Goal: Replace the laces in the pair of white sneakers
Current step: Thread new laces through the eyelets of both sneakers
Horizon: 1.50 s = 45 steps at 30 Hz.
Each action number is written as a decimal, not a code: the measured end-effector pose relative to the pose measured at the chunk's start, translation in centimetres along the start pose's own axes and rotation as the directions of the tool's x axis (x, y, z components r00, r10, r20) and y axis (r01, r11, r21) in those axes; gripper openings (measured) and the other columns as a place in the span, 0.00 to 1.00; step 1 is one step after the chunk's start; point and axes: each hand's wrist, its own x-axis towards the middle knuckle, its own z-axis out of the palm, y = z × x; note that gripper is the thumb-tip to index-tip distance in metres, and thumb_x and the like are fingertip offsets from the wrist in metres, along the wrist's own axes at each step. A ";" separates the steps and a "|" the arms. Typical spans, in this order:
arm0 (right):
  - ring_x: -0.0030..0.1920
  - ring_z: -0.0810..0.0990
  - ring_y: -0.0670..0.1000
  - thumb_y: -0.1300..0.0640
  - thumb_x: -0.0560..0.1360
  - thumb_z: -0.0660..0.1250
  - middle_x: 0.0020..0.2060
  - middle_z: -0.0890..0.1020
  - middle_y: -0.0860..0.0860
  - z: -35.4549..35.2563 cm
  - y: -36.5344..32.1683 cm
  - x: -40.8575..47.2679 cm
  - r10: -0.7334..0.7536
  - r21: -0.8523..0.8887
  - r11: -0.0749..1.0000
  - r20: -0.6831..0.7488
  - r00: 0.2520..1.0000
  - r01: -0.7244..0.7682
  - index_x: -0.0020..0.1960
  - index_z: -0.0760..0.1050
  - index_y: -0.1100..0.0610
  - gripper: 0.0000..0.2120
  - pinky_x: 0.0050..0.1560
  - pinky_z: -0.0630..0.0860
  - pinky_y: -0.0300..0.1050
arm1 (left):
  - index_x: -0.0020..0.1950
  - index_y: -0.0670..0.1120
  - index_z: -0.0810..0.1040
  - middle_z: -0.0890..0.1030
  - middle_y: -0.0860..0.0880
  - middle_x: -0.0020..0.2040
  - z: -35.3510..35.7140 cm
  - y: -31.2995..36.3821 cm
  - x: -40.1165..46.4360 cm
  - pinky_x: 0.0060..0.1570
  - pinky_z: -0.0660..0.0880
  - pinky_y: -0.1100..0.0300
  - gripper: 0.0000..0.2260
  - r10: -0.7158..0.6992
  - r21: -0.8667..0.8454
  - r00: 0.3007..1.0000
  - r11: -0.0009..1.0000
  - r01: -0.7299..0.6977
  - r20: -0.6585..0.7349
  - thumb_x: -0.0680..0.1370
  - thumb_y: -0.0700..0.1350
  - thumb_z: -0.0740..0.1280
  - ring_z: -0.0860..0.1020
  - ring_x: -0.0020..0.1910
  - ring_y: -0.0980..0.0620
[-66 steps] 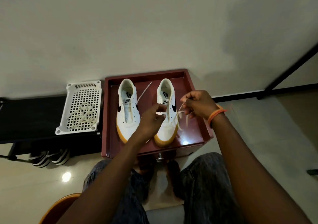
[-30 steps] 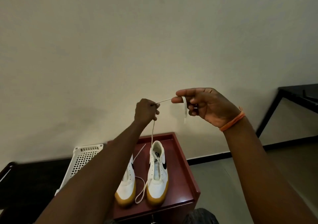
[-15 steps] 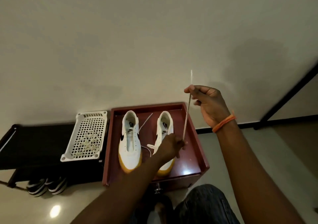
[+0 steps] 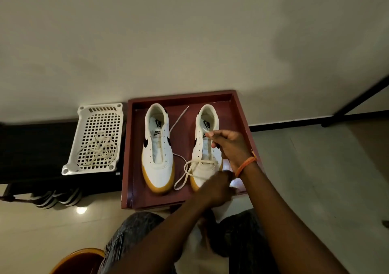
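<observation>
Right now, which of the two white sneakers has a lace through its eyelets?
The right-hand white gum-soled sneaker, under the right hand: a cream lace crosses its lowest eyelets. The left-hand sneaker shows bare eyelets.

White sneakers (image 4: 158, 147), maroon tray (image 4: 240, 109)

In front of my knees stands a dark red table (image 4: 239, 113) with a raised rim, pushed against the wall. On it my two white sneakers lie side by side, toes toward me: the left sneaker (image 4: 157, 147) with bare eyelets, the right sneaker (image 4: 205, 147) with a cream lace (image 4: 185, 174) threaded through its lowest eyelets and looping onto the tabletop between the shoes. Left of the table, a black shelf (image 4: 31, 147) carries a white perforated basket (image 4: 99, 109) holding a coiled lace (image 4: 99, 149). Under the shelf, striped shoes (image 4: 56, 197) sit on the glossy floor (image 4: 315, 168).
</observation>
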 end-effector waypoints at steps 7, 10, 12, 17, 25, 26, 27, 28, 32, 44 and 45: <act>0.23 0.62 0.44 0.62 0.76 0.68 0.34 0.76 0.54 -1.3 4.4 -0.3 0.169 0.193 0.971 -0.139 0.976 -0.140 0.49 0.81 0.64 0.06 0.21 0.60 0.34 | 0.69 0.45 0.71 0.75 0.44 0.64 -4.4 -6.3 -0.8 0.59 0.71 0.45 0.20 -0.263 0.115 0.770 0.910 0.399 -0.582 0.80 0.50 0.66 0.70 0.63 0.39; 0.26 0.65 0.45 0.63 0.76 0.68 0.33 0.77 0.54 -1.3 4.9 -0.2 0.184 0.224 0.963 -0.136 0.973 -0.151 0.47 0.82 0.63 0.05 0.25 0.62 0.36 | 0.59 0.48 0.78 0.82 0.45 0.54 -5.2 -6.8 0.4 0.56 0.73 0.46 0.13 -0.272 0.125 0.814 0.915 0.384 -0.514 0.77 0.53 0.69 0.76 0.58 0.41; 0.28 0.65 0.47 0.63 0.76 0.67 0.31 0.77 0.53 -1.5 4.8 -0.2 0.186 0.253 0.957 -0.149 0.971 -0.144 0.46 0.83 0.62 0.06 0.27 0.61 0.38 | 0.49 0.50 0.82 0.84 0.46 0.46 -5.6 -6.8 0.5 0.51 0.76 0.49 0.08 -0.270 0.076 0.805 0.929 0.361 -0.529 0.75 0.52 0.72 0.80 0.51 0.43; 0.26 0.67 0.45 0.63 0.77 0.66 0.29 0.75 0.50 -3.2 2.1 -0.3 0.108 0.236 0.970 -0.222 0.969 -0.054 0.42 0.83 0.59 0.08 0.25 0.62 0.37 | 0.29 0.52 0.76 0.77 0.52 0.31 -6.8 -5.6 -1.0 0.41 0.72 0.56 0.14 -0.340 -0.011 0.793 0.921 0.388 -0.505 0.67 0.51 0.79 0.80 0.40 0.48; 0.25 0.62 0.46 0.61 0.77 0.66 0.28 0.74 0.50 -5.0 -2.9 -0.6 -0.021 0.242 0.967 -0.218 0.976 0.075 0.39 0.84 0.55 0.10 0.25 0.56 0.39 | 0.48 0.35 0.84 0.85 0.36 0.43 -3.3 3.5 2.2 0.30 0.74 0.66 0.06 -0.224 -0.500 0.949 0.862 0.086 -0.221 0.75 0.38 0.73 0.79 0.29 0.55; 0.26 0.62 0.46 0.60 0.77 0.66 0.28 0.74 0.49 -5.3 -3.3 -0.8 -0.038 0.232 0.969 -0.222 0.974 0.090 0.40 0.84 0.55 0.10 0.26 0.57 0.39 | 0.51 0.34 0.83 0.84 0.36 0.43 -2.6 4.5 3.2 0.32 0.77 0.64 0.06 -0.234 -0.540 0.958 0.835 0.109 -0.168 0.76 0.37 0.72 0.80 0.31 0.54; 0.26 0.62 0.47 0.60 0.77 0.66 0.28 0.74 0.49 -5.7 -3.6 -1.1 -0.051 0.221 0.970 -0.223 0.974 0.101 0.41 0.84 0.55 0.09 0.27 0.57 0.40 | 0.51 0.35 0.82 0.84 0.38 0.43 -2.0 5.2 4.1 0.35 0.79 0.63 0.05 -0.248 -0.570 0.961 0.810 0.137 -0.121 0.77 0.35 0.71 0.80 0.32 0.52; 0.27 0.63 0.47 0.59 0.77 0.66 0.28 0.74 0.49 -6.1 -3.9 -1.4 -0.061 0.211 0.971 -0.222 0.973 0.109 0.41 0.83 0.56 0.09 0.27 0.57 0.40 | 0.50 0.37 0.81 0.83 0.39 0.43 -1.5 5.8 4.6 0.36 0.80 0.62 0.03 -0.259 -0.582 0.962 0.796 0.164 -0.084 0.77 0.35 0.70 0.81 0.33 0.52; 0.26 0.66 0.45 0.61 0.76 0.67 0.28 0.74 0.50 -7.2 -4.8 -2.3 -0.088 0.105 0.987 -0.274 0.958 0.120 0.42 0.82 0.59 0.06 0.25 0.61 0.37 | 0.43 0.40 0.79 0.83 0.36 0.45 -0.9 4.8 4.0 0.38 0.81 0.57 0.05 -0.338 -0.577 0.939 0.781 0.237 -0.071 0.76 0.32 0.70 0.81 0.35 0.47; 0.33 0.80 0.46 0.62 0.75 0.70 0.30 0.83 0.49 -3.7 0.5 -1.2 -0.260 -0.301 0.932 -0.168 0.951 0.201 0.40 0.83 0.54 0.08 0.42 0.77 0.40 | 0.48 0.48 0.85 0.85 0.55 0.44 -5.3 -7.1 -0.1 0.48 0.74 0.69 0.05 -0.361 -0.331 0.618 0.929 0.169 -0.698 0.75 0.43 0.71 0.80 0.43 0.60; 0.34 0.81 0.45 0.63 0.75 0.70 0.31 0.83 0.49 -2.6 2.3 -0.9 -0.207 -0.306 0.938 -0.121 0.971 0.162 0.42 0.83 0.52 0.08 0.43 0.78 0.41 | 0.48 0.48 0.86 0.85 0.55 0.44 -5.2 -7.5 0.1 0.45 0.72 0.75 0.05 -0.348 -0.324 0.615 0.933 0.155 -0.707 0.75 0.42 0.71 0.80 0.42 0.62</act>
